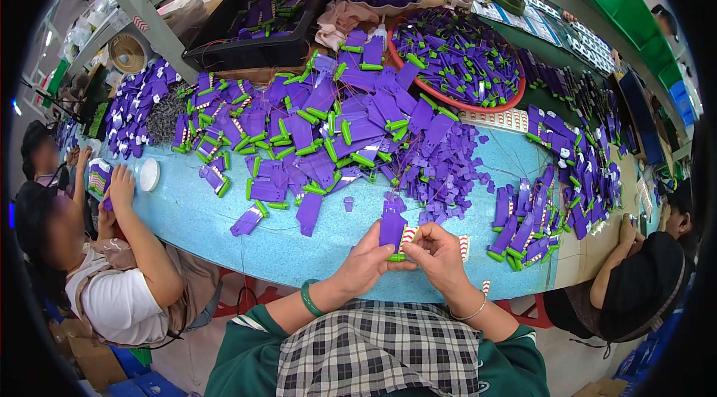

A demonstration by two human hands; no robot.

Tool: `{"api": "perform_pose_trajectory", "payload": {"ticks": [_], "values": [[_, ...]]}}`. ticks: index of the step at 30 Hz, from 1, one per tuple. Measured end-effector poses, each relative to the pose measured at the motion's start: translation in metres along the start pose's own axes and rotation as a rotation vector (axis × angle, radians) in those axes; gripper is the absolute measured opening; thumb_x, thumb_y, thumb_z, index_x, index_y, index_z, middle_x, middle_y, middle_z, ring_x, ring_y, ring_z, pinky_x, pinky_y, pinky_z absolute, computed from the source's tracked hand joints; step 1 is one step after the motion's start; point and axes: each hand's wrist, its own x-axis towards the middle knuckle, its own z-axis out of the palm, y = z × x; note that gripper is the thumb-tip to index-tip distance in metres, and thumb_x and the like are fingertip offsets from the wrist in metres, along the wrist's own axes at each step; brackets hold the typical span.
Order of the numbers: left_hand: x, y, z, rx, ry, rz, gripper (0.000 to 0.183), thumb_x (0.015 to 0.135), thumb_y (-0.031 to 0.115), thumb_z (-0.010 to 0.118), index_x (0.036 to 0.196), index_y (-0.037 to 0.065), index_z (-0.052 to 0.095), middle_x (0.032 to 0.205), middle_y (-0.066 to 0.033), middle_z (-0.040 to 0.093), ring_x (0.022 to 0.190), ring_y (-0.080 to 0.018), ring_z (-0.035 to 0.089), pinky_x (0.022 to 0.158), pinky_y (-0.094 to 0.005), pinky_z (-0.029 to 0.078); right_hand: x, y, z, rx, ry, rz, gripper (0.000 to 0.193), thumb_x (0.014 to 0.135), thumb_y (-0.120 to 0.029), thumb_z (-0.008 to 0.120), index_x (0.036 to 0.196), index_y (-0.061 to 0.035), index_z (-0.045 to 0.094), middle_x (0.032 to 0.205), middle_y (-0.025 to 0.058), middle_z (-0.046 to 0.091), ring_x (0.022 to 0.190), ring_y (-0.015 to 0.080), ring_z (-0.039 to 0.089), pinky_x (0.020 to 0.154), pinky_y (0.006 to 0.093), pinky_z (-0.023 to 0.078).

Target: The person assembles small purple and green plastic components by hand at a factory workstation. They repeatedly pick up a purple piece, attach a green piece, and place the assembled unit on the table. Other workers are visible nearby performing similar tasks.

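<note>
Purple piece (391,227): smooth plastic, low sheen. Tabletop (196,206): smooth, faintly glossy. Red basin (482,109): shiny plastic. Black tray (246,55): plastic, mostly matt. Apron (373,356): matt woven cloth. Bangle (307,298): glossy; stone or plastic, can't tell.

fingers (433,242) hold a purple-and-green piece (391,227) over the blue table (187,206)

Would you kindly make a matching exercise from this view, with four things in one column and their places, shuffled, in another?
Things
1. Purple-and-green plastic piece
2. Green bangle
3. Round red-orange basin
4. Black rectangular tray

Places
A. Around the left wrist
B. Toward the back left, beside the pale metal post
C. In the left hand, with the right hand close against it
D. Toward the back, right of centre

Pairs: 1-C, 2-A, 3-D, 4-B
</note>
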Motion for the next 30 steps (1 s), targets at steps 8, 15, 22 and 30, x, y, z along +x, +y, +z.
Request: {"api": "perform_pose_trajectory", "payload": {"ticks": [8, 15, 22, 30], "values": [[0.001, 0.000, 0.001, 0.033, -0.023, -0.008, 0.050, 0.084, -0.001, 0.038, 0.133, 0.009, 0.030, 0.127, -0.0089, 0.043, 0.119, -0.0207, 0.048, 0.095, -0.0427, 0.049, -0.001, -0.003, 0.001, -0.123, 0.024, -0.061, 0.012, 0.080, -0.004, 0.070, 0.081, -0.0032, 0.059, 0.069, -0.0016, 0.057, 0.062, 0.0042, 0.051, 0.056, 0.0204, 0.042], [0.000, 0.005, 0.008, 0.337, 0.003, 0.075, 0.037, 0.090, -0.001, 0.046, 0.126, 0.005, 0.038, 0.120, -0.0087, 0.049, 0.112, -0.0179, 0.053, 0.090, -0.0395, 0.053, -0.002, -0.003, 0.000, -0.234, 0.032, -0.121, 0.013, 0.078, -0.004, 0.071, 0.080, -0.0024, 0.059, 0.072, 0.0020, 0.059, 0.062, 0.0072, 0.054, 0.057, 0.0223, 0.045], [-0.002, 0.001, 0.008, 0.352, -0.033, 0.040, 0.032, 0.095, 0.006, 0.048, 0.125, 0.002, 0.039, 0.118, -0.0083, 0.049, 0.109, -0.0171, 0.054, 0.088, -0.0336, 0.055, -0.003, -0.010, -0.003, -0.468, 0.110, -0.382, 0.016, 0.074, -0.003, 0.072, 0.068, -0.0038, 0.057, 0.068, 0.0041, 0.059, 0.061, 0.0127, 0.052, 0.056, 0.0263, 0.039], [-0.009, -0.004, 0.011, 0.478, -0.060, 0.207, 0.028, 0.097, 0.017, 0.048, 0.121, 0.002, 0.044, 0.108, -0.0067, 0.055, 0.100, -0.0157, 0.056, 0.076, -0.0335, 0.054, -0.003, -0.011, -0.005, -0.583, 0.080, -0.469, 0.024, 0.071, -0.013, 0.075, 0.085, -0.0045, 0.057, 0.078, 0.0083, 0.060, 0.070, 0.0187, 0.056, 0.056, 0.0301, 0.044]]}}
